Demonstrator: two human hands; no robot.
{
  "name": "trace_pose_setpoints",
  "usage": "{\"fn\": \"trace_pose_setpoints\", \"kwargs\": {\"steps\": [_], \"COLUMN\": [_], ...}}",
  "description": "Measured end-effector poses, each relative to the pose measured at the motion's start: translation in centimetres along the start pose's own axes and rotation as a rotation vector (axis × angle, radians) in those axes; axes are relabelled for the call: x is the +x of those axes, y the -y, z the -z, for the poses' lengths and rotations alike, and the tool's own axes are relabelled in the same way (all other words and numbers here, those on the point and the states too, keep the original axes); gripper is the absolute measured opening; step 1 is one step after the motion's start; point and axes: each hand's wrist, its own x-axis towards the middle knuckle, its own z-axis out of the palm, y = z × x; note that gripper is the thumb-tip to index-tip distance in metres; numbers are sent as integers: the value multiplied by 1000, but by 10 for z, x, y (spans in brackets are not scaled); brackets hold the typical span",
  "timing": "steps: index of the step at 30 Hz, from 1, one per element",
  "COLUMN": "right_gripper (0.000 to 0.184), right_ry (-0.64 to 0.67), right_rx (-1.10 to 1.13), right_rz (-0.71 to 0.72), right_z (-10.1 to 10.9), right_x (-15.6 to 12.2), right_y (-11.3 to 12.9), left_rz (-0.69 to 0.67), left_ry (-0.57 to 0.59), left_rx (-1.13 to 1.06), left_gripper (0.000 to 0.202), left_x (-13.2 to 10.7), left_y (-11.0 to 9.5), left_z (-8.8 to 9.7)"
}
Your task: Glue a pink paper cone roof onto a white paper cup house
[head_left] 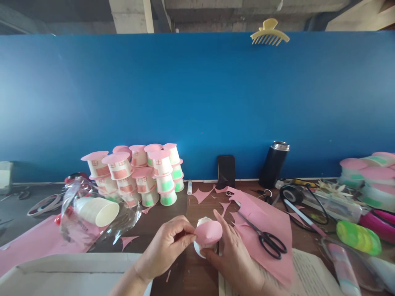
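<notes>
A round pink paper disc (209, 232) lies in front of me over a white paper cup (199, 250), which it mostly hides. My left hand (171, 242) pinches the disc's left edge between thumb and fingertips. On the other side, my right hand (236, 257) curves around the cup, thumb low at its front and index finger stretched up along the disc's right edge. To the right of that hand, black-handled scissors (271, 244) rest on a cut pink paper sheet (277, 222). Small pink offcuts (202, 195) lie beyond the hands.
Stacked cups with pink tops (143, 176) stand at the back left. Nearer are a bagged sleeve of white cups (101, 211) and a white tray (77, 257). A phone (226, 170), black bottle (274, 164) and cluttered cables (308, 197) line the back and right before a blue partition (197, 90).
</notes>
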Motion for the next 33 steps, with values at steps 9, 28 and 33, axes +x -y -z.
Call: {"fn": "trace_pose_setpoints", "kwargs": {"steps": [9,28,33], "right_gripper": [88,87,86], "right_ry": [16,40,37], "right_rx": [-28,2,2], "right_rz": [-53,-43,-16], "right_z": [0,2,3], "right_x": [1,1,3], "right_y": [0,1,2], "left_rz": [8,379,412], "left_ry": [-108,-307,-250], "left_rx": [-14,-978,-1051], "left_gripper": [21,33,35], "left_x": [-1,4,4], "left_y": [7,16,11], "left_z": [-3,-23,-22]}}
